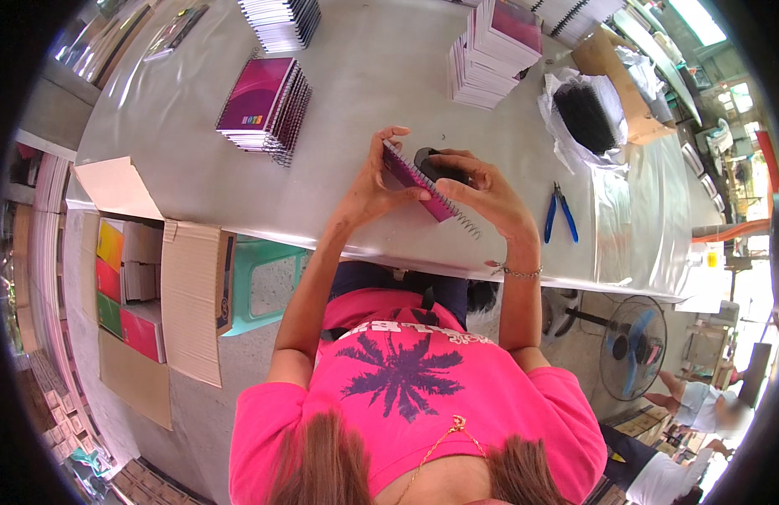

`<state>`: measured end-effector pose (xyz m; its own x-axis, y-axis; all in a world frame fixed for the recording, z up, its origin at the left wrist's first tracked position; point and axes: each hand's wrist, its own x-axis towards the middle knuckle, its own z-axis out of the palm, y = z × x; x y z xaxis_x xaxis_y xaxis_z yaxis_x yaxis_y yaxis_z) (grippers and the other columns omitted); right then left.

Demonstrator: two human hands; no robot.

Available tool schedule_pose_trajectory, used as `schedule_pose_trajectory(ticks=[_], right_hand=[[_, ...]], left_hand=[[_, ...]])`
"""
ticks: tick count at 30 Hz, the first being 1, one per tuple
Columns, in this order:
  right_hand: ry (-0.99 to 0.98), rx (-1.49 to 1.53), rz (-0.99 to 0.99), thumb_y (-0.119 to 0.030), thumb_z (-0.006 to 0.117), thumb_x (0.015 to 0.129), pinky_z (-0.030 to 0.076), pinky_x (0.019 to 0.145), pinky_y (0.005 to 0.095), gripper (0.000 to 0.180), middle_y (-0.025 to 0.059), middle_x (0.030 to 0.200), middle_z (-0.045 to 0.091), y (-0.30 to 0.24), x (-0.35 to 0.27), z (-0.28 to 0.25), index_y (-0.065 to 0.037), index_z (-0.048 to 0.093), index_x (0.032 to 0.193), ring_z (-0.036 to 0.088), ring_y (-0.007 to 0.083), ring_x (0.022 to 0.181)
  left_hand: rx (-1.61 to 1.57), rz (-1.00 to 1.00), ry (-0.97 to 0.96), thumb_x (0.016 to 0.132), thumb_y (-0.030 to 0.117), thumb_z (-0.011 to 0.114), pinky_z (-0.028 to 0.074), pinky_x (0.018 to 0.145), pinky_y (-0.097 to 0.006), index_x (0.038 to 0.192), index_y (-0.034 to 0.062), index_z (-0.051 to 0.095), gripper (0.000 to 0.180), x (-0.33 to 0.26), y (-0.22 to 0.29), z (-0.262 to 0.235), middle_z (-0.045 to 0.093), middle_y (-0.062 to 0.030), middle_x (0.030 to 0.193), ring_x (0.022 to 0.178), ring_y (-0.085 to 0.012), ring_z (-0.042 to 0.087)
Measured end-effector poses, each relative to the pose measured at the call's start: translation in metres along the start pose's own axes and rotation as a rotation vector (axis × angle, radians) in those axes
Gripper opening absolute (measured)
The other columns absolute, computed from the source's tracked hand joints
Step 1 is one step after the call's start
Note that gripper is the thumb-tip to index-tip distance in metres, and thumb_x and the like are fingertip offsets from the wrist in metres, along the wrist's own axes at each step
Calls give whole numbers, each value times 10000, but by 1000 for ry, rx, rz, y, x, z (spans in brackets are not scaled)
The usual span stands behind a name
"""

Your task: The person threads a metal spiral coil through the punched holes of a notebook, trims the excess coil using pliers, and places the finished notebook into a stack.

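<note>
A thin purple notebook (pixel 441 207) stands tilted on edge above the table, gripped between the thumb and fingers of my left hand (pixel 374 187). A wire coil (pixel 457 217) runs along its upper edge, and its loose end sticks out past the near corner. My right hand (pixel 488 193) is curled over a black round object (pixel 424 158) beside the coil, its thumb close to the wire. The fingers partly cover that object, so its kind is unclear. Blue-handled cutting pliers (pixel 561 215) lie to the right of my right hand, handles slightly apart.
Spiral-bound purple notebooks (pixel 257 94) are stacked at left, another stack (pixel 282 21) behind. Unbound purple books (pixel 495 52) stand farther back. Black coils (pixel 588 116) lie in white wrapping beside a cardboard box (pixel 629 84). An open carton (pixel 192 295) holds colourful books at lower left. A fan (pixel 633 347) stands lower right.
</note>
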<state>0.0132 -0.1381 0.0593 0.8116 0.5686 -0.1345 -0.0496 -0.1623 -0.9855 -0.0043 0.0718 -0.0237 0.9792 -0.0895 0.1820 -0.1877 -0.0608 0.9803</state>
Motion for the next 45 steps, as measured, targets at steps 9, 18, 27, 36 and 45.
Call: schedule_pose_trajectory(ticks=[9, 18, 27, 36, 45], right_hand=[[26, 49, -93, -296, 726, 882, 426, 960, 279, 486, 101, 1333, 521, 11, 2, -7, -7, 624, 1260, 527, 161, 1162], [662, -390, -128, -422, 747, 835, 419, 985, 355, 602, 178, 1282, 561, 36, -7, -35, -53, 604, 1288, 542, 281, 1161], [1095, -1067, 462, -379, 662, 881, 302, 1042, 549, 543, 190, 1326, 503, 98, -102, -68, -160, 532, 1360, 411, 377, 1280], [864, -528, -224, -64, 754, 760, 477, 920, 390, 498, 130, 1116, 615, 30, -72, 29, -77, 609, 1237, 575, 313, 1060], [625, -703, -392, -170, 776, 733, 491, 853, 425, 532, 135, 1150, 586, 27, -27, 91, -106, 615, 1236, 588, 319, 1017]], left_hand=[[13, 37, 19, 601, 254, 936, 372, 1027, -359, 1341, 161, 382, 929, 1, -3, 8, 435, -108, 1241, 1177, -252, 451], [-32, 20, 176, 805, 178, 800, 369, 1007, -327, 1290, 61, 402, 638, -5, -1, 29, 452, -81, 1198, 1161, -205, 440], [-56, 45, 292, 978, 156, 601, 386, 878, -247, 1196, 39, 522, 260, -11, 4, 35, 500, -10, 1026, 935, -104, 464], [-30, -93, 218, 942, 115, 653, 436, 698, -189, 1106, 14, 659, 193, -11, 20, 15, 590, 35, 856, 759, -37, 527], [-76, 20, 218, 854, -61, 594, 531, 772, -251, 1090, 16, 690, 266, -12, 27, 11, 724, -42, 946, 904, -105, 675]])
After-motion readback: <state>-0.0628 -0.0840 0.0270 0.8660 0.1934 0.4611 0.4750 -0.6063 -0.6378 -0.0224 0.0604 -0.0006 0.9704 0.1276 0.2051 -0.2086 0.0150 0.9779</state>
